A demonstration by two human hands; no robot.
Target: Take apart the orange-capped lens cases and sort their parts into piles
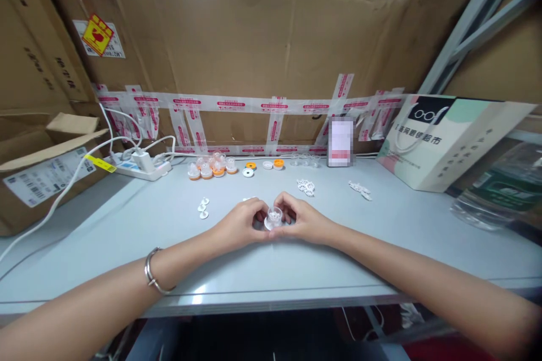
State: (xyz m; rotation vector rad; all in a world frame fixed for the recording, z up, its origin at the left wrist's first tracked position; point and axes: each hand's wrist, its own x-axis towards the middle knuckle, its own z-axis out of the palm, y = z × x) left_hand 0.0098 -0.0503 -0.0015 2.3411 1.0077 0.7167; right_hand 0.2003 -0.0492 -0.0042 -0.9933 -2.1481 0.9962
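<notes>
My left hand (244,221) and my right hand (302,219) meet near the front middle of the table, fingers curled around a small clear plastic dome piece (275,215). White parts show inside it, with a white rim at its base; finer detail is too small to tell. My thumbs come together at its near side. Left of my hands lie several small white disc pieces (204,208). Beyond to the right are two clusters of white wheel-like parts, one nearer (305,186) and one farther right (359,190).
Assembled clear domes with orange bases (206,170) stand at the back left, beside orange and white round parts (249,172). Clear cups (305,161), a phone (340,141), a paper bag (436,144) and a large bottle (502,186) follow rightward. A power strip (141,166) and cables lie left.
</notes>
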